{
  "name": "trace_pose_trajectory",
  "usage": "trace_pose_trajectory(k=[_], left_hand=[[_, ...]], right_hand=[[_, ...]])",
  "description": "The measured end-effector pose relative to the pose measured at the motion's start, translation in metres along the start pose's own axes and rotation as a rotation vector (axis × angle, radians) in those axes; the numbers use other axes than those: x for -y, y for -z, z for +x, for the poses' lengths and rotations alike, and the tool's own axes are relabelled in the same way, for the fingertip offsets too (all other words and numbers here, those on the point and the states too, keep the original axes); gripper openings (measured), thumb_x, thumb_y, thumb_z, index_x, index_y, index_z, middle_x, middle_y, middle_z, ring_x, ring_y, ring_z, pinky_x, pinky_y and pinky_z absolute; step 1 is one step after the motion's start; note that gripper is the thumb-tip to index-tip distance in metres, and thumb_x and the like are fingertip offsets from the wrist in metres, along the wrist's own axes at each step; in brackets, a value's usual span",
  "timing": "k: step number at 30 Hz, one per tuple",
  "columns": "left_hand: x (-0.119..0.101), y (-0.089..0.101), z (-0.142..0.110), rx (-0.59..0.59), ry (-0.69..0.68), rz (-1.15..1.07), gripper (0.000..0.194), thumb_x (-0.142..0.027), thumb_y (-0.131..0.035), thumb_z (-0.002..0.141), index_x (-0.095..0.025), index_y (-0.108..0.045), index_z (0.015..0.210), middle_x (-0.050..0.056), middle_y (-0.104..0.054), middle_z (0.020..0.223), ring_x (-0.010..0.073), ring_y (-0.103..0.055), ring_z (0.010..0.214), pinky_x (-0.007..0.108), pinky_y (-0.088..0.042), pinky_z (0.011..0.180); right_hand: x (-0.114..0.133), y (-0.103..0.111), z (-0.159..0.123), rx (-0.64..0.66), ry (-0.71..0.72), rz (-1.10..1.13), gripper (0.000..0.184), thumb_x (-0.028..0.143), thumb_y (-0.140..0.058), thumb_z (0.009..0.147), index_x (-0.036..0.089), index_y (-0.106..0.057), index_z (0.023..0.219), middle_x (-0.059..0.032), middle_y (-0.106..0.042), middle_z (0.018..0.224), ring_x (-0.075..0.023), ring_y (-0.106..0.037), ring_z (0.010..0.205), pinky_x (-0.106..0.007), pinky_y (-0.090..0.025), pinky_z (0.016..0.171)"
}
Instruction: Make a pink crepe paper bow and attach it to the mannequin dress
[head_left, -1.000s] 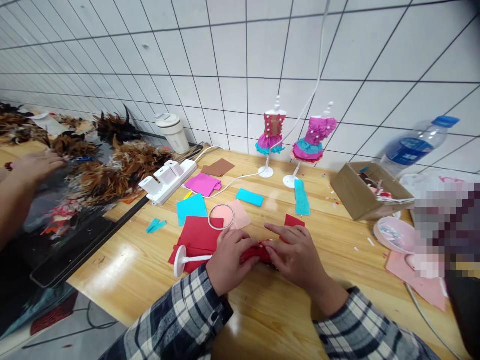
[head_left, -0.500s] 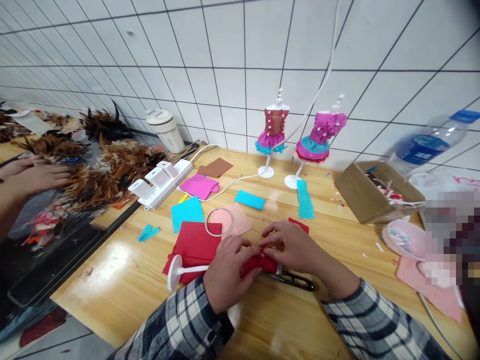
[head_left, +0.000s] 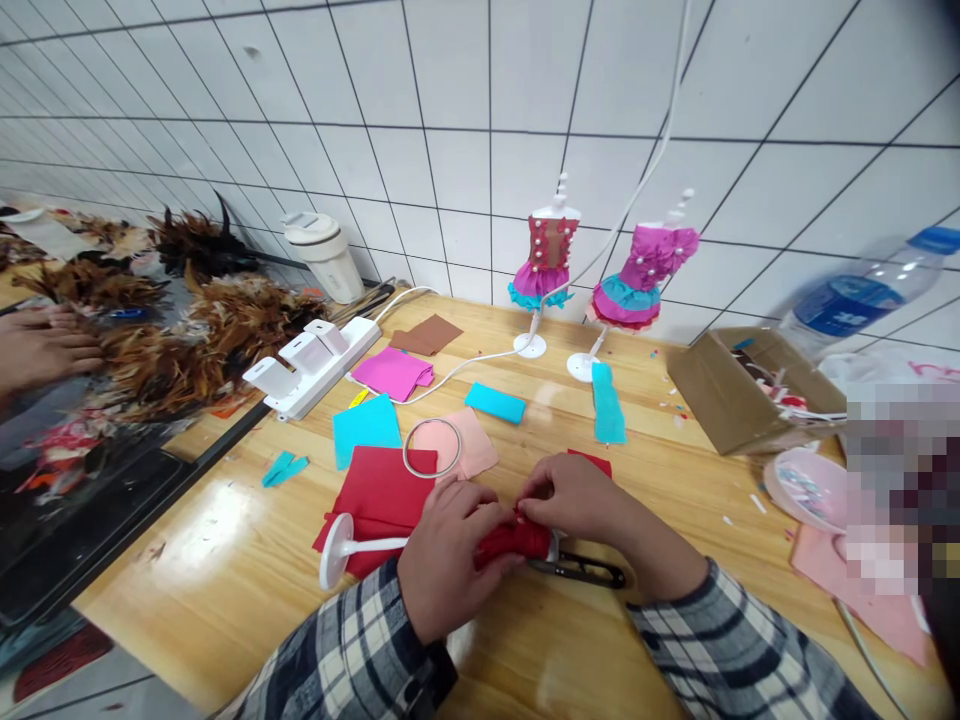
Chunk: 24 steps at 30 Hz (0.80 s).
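My left hand grips a small white mannequin stand lying on its side, its body wrapped in red paper. Fingers of my right hand pinch the top edge of that red wrap, curled tightly over it. Black scissors lie on the wooden table just under my right wrist. Red sheets lie beneath the stand, beside a pink sheet with a ring on it.
Two dressed mini mannequins stand by the tiled wall. A power strip, cyan and magenta sheets, a cardboard box, water bottle, pink dish and white cup. Another person's hand works on feathers at left.
My right hand shifted from lying flat over the red wrap to pinching its top edge. The scissors came into view below it. The other person's hand drew back to the left.
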<state>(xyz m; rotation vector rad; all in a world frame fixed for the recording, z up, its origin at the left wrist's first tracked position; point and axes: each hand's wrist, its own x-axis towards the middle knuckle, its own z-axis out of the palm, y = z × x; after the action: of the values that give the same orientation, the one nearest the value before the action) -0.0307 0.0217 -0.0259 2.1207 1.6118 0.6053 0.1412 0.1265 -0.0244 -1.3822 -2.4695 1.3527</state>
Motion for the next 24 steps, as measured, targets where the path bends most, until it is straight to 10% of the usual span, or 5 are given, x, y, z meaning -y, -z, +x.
trace_pose_trajectory(k=[24], left_hand=[[0.002, -0.004, -0.001, -0.047, 0.078, -0.002, 0.024, -0.032, -0.068, 0.08, -0.024, -0.066, 0.102, 0.006, -0.064, 0.097, 0.0248, -0.057, 0.094, 0.042, -0.045, 0.084]], right_hand=[[-0.001, -0.028, -0.024, -0.39, 0.436, -0.212, 0.016, 0.013, -0.051, 0.092, 0.018, -0.066, 0.09, -0.0054, -0.068, 0.095, -0.0185, -0.061, 0.089, -0.033, -0.049, 0.083]])
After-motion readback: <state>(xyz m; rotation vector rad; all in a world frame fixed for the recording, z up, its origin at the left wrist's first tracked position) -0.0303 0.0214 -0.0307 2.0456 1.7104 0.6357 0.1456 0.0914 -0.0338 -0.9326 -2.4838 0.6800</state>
